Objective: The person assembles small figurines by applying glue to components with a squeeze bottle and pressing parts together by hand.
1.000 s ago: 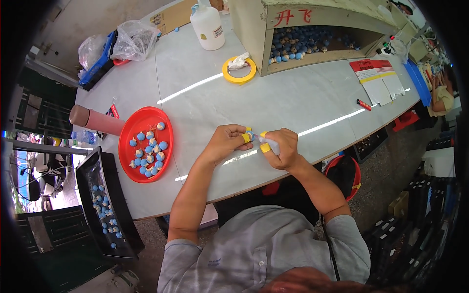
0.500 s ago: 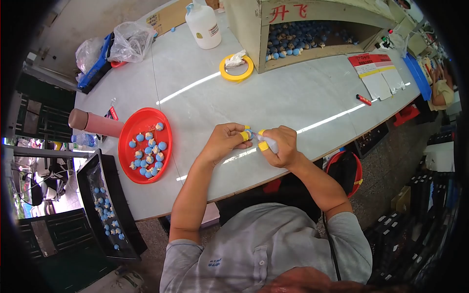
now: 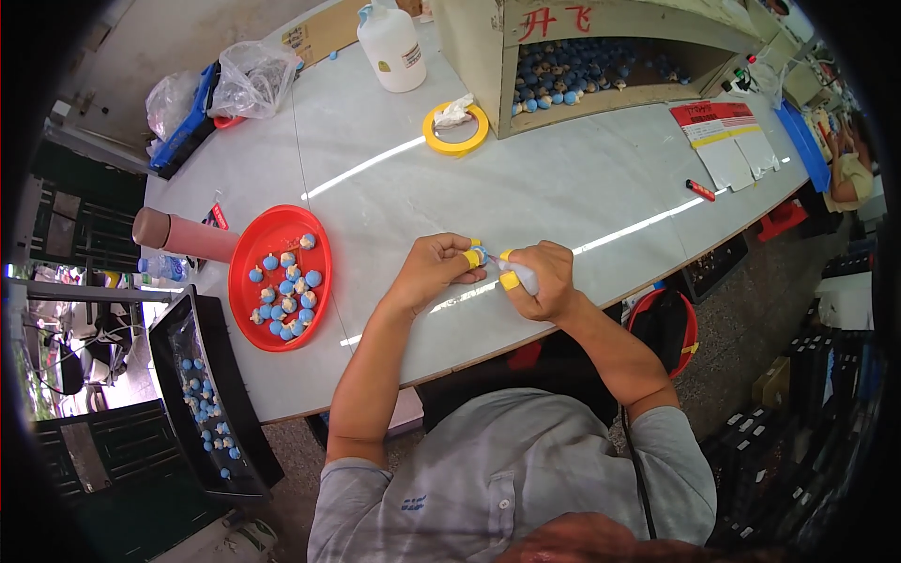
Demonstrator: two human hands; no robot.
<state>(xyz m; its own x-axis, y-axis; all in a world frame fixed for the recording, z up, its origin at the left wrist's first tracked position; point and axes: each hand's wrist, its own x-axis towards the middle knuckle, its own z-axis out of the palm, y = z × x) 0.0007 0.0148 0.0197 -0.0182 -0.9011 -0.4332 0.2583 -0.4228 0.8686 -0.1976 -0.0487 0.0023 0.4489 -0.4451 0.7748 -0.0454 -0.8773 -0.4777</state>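
My left hand (image 3: pixel 434 272) is closed in a pinch on a small blue figure head (image 3: pixel 482 254), mostly covered by the fingers. In my right hand (image 3: pixel 549 281) is a small whitish squeeze bottle (image 3: pixel 525 278), its thin tip pointing at the blue piece; whether they touch is too small to tell. Yellow tape wraps fingertips on both hands. To the left, a round red tray (image 3: pixel 246 324) holds several blue-and-cream heads of the same sort. More of these lie in a long black tray (image 3: pixel 246 441) beyond the table's left edge.
A pink flask (image 3: pixel 192 236) lies against the red tray. Farther back are a yellow tape roll (image 3: pixel 457 147) with crumpled tissue, a white jug (image 3: pixel 392 52) and an open-fronted box (image 3: pixel 601 114) full of blue heads. Papers (image 3: pixel 723 141) and a red tube (image 3: pixel 700 190) lie right.
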